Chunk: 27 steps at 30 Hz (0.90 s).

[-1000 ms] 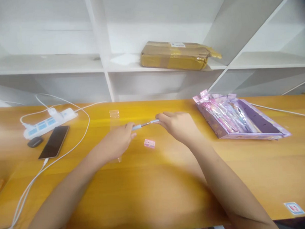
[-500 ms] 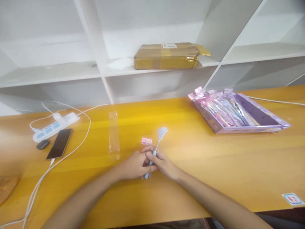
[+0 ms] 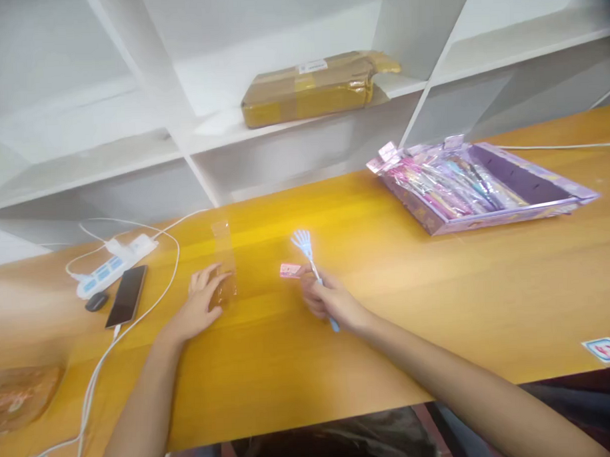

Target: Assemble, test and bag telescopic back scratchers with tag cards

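A small light-blue hand-shaped scratcher with a metal rod is held by its handle in my right hand, its head pointing up and away. Beside my right fingertips lies a small pink card on the table. My left hand is at the clear plastic sleeve, fingers apart, fingertips over its lower part. Whether they touch the sleeve is hard to tell.
A purple tray of wrapped items stands at the right. At the left are a phone, a power strip, a black object and white cables. A taped carton sits on the shelf.
My left hand has let go of the scratcher and moved left to the plastic sleeve. My right hand keeps the scratcher, now tilted the other way. The view has tilted.
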Motion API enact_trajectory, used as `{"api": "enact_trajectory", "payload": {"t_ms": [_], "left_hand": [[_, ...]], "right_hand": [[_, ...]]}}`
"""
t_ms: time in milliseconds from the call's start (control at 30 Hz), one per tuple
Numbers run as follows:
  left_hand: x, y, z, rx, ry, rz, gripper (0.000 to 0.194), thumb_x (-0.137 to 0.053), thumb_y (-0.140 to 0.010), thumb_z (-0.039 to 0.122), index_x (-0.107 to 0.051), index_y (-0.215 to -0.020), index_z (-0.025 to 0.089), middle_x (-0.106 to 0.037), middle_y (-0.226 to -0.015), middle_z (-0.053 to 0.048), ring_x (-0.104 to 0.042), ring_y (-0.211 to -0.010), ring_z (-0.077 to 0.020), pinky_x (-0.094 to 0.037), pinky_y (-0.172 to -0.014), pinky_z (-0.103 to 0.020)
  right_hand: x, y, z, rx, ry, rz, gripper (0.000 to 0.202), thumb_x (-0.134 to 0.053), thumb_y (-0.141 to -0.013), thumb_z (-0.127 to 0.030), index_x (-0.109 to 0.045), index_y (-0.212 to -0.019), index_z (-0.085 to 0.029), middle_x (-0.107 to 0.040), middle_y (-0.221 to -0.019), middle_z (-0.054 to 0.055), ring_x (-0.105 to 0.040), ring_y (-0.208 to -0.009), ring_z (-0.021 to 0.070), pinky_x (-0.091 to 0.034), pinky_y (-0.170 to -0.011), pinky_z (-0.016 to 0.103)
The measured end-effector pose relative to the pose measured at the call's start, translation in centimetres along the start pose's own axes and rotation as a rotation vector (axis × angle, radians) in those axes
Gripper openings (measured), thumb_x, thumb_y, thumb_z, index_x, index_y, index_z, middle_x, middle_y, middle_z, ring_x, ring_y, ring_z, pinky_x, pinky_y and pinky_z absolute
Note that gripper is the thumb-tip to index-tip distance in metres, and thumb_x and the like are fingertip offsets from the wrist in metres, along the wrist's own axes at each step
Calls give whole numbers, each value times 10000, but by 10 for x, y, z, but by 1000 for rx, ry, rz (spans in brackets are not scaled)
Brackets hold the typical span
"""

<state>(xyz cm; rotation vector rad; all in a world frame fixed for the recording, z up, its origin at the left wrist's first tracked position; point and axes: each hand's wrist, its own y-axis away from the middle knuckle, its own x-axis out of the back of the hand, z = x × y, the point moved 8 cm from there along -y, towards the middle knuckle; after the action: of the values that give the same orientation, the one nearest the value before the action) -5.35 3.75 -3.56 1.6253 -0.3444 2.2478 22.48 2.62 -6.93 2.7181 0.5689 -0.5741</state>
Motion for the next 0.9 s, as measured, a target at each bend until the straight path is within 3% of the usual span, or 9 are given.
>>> {"api": "enact_trajectory", "payload": {"t_ms": [133, 300, 400, 500, 600, 767, 900], "left_hand": [[-15, -2, 18, -122, 23, -76, 656, -501, -836, 54, -554, -1446, 290, -458, -1591, -86, -391, -1479, -321, -352, -1244, -573], [-21, 2, 46, -237, 24, -81, 450, -550, -989, 203, -618, -1416, 328, -481, -1586, -80, -439, -1427, -316, -377, -1216, -553], [-26, 3, 56, -240, -7, -110, 533, -639, -976, 298, -555, -1498, 367, -431, -1651, -65, -370, -1444, -362, -362, -1195, -596], [-31, 3, 62, -251, 8, -133, 560, -694, -965, 415, -551, -1503, 362, -505, -1582, -84, -365, -1424, -367, -357, -1177, -580], [-35, 0, 63, -233, 15, -118, 486, -678, -978, 502, -604, -1430, 339, -614, -1387, -96, -463, -1299, -323, -385, -1112, -521], [-37, -1, 65, -182, 92, -69, 261, -653, -1000, 484, -673, -1117, 252, -653, -1083, -58, -560, -1084, -256, -416, -970, -423], [-39, 2, 55, 0, 320, -80, 296, -688, -968, 506, -605, -1010, 225, -660, -1000, -32, -602, -912, -203, -466, -849, -337]], "right_hand": [[-8, -1, 8, -26, 112, -71, 442, -654, -846, -444, -421, -1172, -257, -324, -576, -159, -196, -434, 52, -175, -383, 161], [-6, -2, 17, -38, 210, -85, 432, -627, -876, -449, -424, -1198, -245, -361, -583, -152, -266, -423, 59, -232, -383, 172], [-1, -2, 22, -56, 330, -63, 435, -607, -914, -414, -441, -1273, -234, -387, -625, -132, -318, -439, 67, -273, -405, 188], [3, -2, 23, -49, 468, -35, 461, -590, -961, -379, -447, -1368, -216, -410, -656, -110, -357, -484, 82, -319, -465, 212], [3, -1, 15, 47, 566, -26, 415, -527, -1032, -427, -483, -1372, -193, -484, -725, -57, -430, -597, 112, -393, -577, 248], [-5, 2, -4, 256, 676, -106, 400, -415, -1087, -553, -592, -1123, -196, -582, -942, 36, -510, -828, 156, -450, -800, 307], [-1, 1, -8, 251, 651, -76, 406, -467, -1066, -586, -594, -1081, -200, -533, -851, 2, -475, -786, 143, -418, -756, 282]]}}
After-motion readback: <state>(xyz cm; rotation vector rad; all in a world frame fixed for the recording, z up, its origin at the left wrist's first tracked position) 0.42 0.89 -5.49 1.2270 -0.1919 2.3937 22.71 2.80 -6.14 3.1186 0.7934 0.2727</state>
